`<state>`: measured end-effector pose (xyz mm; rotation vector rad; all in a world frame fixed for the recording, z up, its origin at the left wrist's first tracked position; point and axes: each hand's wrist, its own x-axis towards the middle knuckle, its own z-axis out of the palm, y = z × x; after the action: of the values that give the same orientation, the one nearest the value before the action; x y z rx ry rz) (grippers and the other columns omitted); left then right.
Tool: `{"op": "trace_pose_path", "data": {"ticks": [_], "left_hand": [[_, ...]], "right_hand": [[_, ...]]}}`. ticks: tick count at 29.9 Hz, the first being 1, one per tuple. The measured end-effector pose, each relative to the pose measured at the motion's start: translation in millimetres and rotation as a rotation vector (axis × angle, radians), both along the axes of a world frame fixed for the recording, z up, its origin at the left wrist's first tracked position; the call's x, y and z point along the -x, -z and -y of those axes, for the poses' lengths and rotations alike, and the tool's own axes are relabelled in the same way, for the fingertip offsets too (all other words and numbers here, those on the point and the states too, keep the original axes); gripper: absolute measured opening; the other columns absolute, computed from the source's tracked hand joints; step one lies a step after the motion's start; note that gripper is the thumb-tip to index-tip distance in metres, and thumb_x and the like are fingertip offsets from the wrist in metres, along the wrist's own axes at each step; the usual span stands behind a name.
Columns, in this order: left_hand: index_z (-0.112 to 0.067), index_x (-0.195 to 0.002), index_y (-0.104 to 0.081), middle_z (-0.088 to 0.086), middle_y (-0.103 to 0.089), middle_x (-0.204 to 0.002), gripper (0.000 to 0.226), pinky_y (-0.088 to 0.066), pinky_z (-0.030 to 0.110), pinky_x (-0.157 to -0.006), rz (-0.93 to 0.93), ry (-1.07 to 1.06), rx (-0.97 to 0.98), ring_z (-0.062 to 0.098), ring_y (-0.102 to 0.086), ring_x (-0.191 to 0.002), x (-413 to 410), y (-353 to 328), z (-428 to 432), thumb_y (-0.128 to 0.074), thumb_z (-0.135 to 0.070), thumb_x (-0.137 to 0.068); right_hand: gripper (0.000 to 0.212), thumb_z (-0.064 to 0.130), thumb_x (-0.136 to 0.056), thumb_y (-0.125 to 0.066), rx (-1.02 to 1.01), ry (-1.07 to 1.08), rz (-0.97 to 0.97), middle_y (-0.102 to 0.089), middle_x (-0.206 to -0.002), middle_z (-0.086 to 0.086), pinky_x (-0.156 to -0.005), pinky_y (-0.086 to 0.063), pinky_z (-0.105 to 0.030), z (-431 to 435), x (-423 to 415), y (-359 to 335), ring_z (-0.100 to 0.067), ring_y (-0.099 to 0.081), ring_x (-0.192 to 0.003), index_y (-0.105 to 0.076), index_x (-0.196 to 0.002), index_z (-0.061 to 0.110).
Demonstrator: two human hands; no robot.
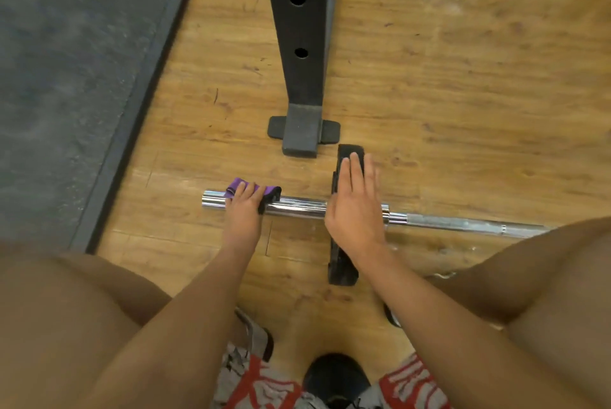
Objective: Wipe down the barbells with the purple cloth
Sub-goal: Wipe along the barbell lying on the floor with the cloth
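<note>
A chrome barbell lies across the wooden floor, its sleeve end pointing left. The purple cloth, with a black edge, is draped over the sleeve. My left hand grips the cloth around the sleeve, fingers curled over the top. My right hand rests flat with straight fingers on top of a black weight plate mounted upright on the sleeve. The bar's thinner shaft runs off to the right behind my right knee.
A black rack post with holes stands on its foot just beyond the bar. A grey rubber mat covers the floor at the left. My bare knees fill the lower corners, and shoes show at the bottom.
</note>
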<state>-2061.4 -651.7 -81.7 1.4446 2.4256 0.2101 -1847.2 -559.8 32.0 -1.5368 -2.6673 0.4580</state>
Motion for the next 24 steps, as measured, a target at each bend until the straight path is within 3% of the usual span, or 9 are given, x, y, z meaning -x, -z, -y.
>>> {"op": "trace_pose_path", "data": {"ticks": [5,11,15,20,24], "left_hand": [[-0.009,-0.137,-0.057,0.014,-0.055,-0.140,0.056,-0.037,0.057,-0.108,-0.015,-0.079,-0.058,0.038,-0.040,-0.138,13.0,3.3,17.3,-0.063,0.007,-0.084],[-0.008,-0.134,-0.059,0.014,-0.057,-0.134,0.051,-0.039,0.057,-0.104,-0.025,-0.207,-0.144,0.038,-0.041,-0.133,41.7,7.4,27.7,-0.058,0.008,-0.086],[-0.010,-0.140,-0.057,0.017,-0.046,-0.151,0.054,-0.023,0.052,-0.121,0.052,-0.362,-0.228,0.039,-0.029,-0.147,43.4,5.6,36.5,-0.056,0.010,-0.090],[-0.011,-0.143,-0.055,0.014,-0.048,-0.152,0.063,-0.021,0.056,-0.122,0.039,-0.109,-0.173,0.035,-0.030,-0.148,31.6,1.2,22.2,-0.062,0.013,-0.085],[-0.013,-0.147,-0.051,0.012,-0.041,-0.157,0.064,-0.012,0.051,-0.124,0.040,-0.102,-0.155,0.030,-0.025,-0.151,28.5,1.2,18.0,-0.063,0.009,-0.088]], "right_hand": [[0.065,0.020,-0.097,-0.044,-0.080,-0.069,0.037,-0.023,-0.165,-0.016,-0.126,-0.009,-0.050,5.0,-1.9,7.0,-0.030,-0.013,-0.155,-0.028,-0.156,0.000],[0.067,0.026,-0.093,-0.024,-0.093,-0.063,-0.037,-0.034,-0.160,-0.017,-0.126,-0.011,-0.048,2.6,0.3,9.5,-0.031,-0.024,-0.152,-0.037,-0.152,-0.002],[0.069,0.028,-0.092,-0.022,-0.105,-0.051,-0.060,-0.036,-0.160,-0.016,-0.127,-0.010,-0.047,-4.3,3.7,8.0,-0.030,-0.025,-0.152,-0.038,-0.151,-0.002],[0.069,0.029,-0.091,-0.022,-0.093,-0.027,-0.058,-0.036,-0.160,-0.015,-0.126,-0.013,-0.048,-14.5,11.3,8.7,-0.029,-0.025,-0.152,-0.039,-0.151,-0.001],[0.067,0.026,-0.092,-0.026,-0.083,-0.016,-0.062,-0.036,-0.160,-0.014,-0.127,-0.012,-0.048,-20.8,13.0,10.0,-0.028,-0.024,-0.152,-0.038,-0.152,0.000]]}}
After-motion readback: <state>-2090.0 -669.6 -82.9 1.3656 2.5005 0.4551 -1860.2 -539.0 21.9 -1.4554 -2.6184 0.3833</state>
